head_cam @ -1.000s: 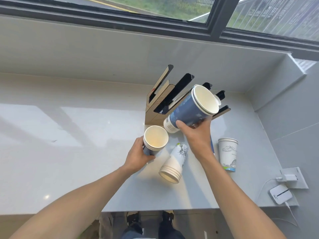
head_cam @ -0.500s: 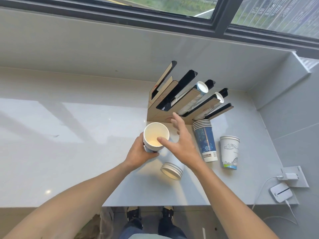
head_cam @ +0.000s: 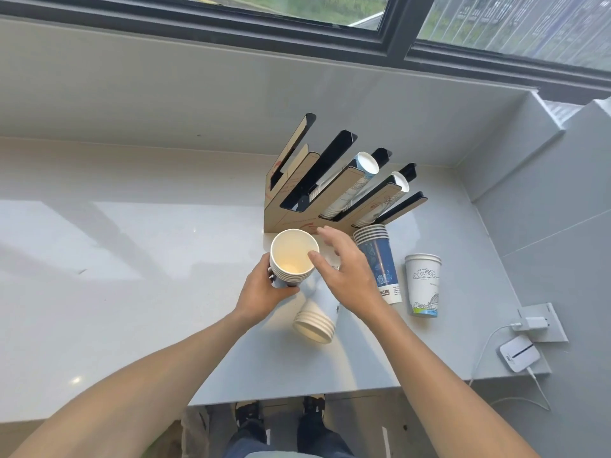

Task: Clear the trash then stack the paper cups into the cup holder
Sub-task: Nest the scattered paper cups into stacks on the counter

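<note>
Left hand (head_cam: 261, 292) wrapped around a nested stack of cups (head_cam: 291, 256), mouth up, held just above the counter (head_cam: 132, 292). Right hand (head_cam: 347, 276) unclenched and grasping nothing, fingers spread, thumb touching the rim of that stack on its right side. Beyond the held stack, close behind it, the cup holder (head_cam: 330, 193) with slanted slots; two slots on the right already filled with cups, the two on the left seemingly free (inside not fully visible). Below the right hand, a white stack (head_cam: 314, 325) lying on its side. To the right of the right hand, a blue stack (head_cam: 377, 262) standing mouth up, and further right a single white cup (head_cam: 423, 285).

Step in hand, probably: taking the held stack over with both hands to feed it into a free slot. Better to close the right hand on the upper part near the rim, without squeezing, since paper walls dent easily. Then tilt to match the slot angle and slide in bottom first. Risk: nested cups separating when tilted.
</note>
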